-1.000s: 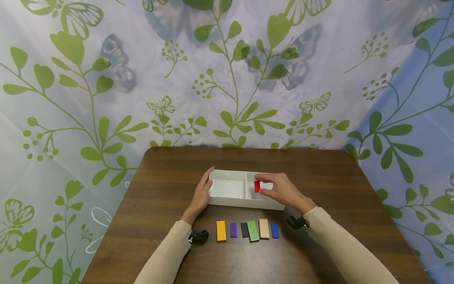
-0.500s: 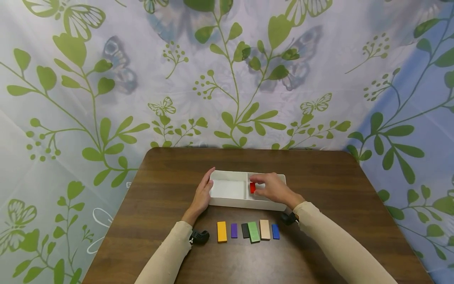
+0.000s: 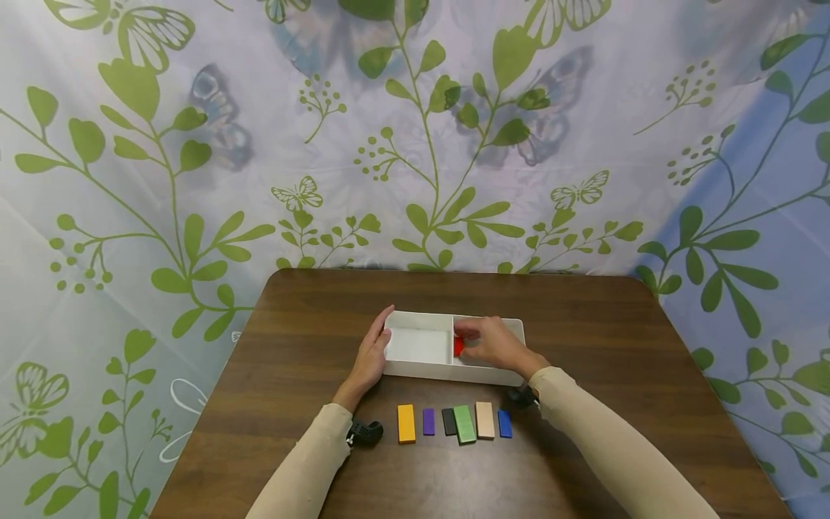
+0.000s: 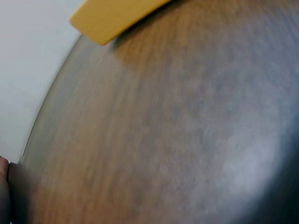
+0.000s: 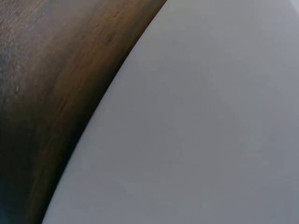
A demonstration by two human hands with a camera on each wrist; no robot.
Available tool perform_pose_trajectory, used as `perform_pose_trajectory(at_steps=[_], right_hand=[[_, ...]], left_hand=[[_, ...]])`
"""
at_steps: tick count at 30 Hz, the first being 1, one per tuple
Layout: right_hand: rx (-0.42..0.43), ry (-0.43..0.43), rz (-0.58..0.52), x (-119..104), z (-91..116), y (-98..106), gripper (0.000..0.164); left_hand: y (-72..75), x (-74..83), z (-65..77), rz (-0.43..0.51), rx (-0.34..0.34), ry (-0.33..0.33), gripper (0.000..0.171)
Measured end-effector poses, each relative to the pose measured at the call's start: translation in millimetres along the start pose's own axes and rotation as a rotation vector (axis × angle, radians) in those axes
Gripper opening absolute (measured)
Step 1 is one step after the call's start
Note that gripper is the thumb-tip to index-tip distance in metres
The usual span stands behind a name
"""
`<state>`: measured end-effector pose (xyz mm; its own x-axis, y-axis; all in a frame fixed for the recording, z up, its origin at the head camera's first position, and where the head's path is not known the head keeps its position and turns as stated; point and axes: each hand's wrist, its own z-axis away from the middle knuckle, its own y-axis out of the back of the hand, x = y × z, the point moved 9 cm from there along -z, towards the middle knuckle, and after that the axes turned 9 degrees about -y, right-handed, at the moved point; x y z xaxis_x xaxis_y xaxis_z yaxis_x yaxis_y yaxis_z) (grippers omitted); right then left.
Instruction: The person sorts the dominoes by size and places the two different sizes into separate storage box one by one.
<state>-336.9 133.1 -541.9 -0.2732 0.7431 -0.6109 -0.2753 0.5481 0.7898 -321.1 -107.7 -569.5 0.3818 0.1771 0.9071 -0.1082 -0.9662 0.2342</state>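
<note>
One red block [image 3: 459, 347], pinched by the right hand [image 3: 491, 343], is inside a white box [image 3: 421, 370], a divider [image 3: 452, 333] just to that hand's left; the left hand [image 3: 367, 360] lies straight-fingered against the box's end; a slack pinch could topple the block

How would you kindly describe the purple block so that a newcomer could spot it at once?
On the table, a row of blocks lies on the near side of the tray. Second from left, between the yellow block and black block, is the purple block, the row's only purple one.
</note>
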Motion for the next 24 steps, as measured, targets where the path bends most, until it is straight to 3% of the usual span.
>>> perform_pose_trajectory(at_steps=[10, 17, 21, 24], right_hand=[[-0.005, -0.001, -0.064, 4, -3, -6, 0.055], [-0.008, -0.001, -0.085, 2, -4, -6, 0.055], [-0.006, -0.003, -0.083, 3, -4, -6, 0.055], [-0.005, -0.009, -0.082, 4, -4, -6, 0.055]], left_hand=[[-0.9, -2.1, 2.3, -0.015, -0.028, 0.008, 0.050], [1.7, 35.5, 4.2, -0.001, -0.091, 0.039, 0.049], [1.5, 34.3, 4.3, -0.016, -0.091, 0.039, 0.049], [0.5, 22.2, 2.6, -0.012, -0.081, 0.036, 0.049]])
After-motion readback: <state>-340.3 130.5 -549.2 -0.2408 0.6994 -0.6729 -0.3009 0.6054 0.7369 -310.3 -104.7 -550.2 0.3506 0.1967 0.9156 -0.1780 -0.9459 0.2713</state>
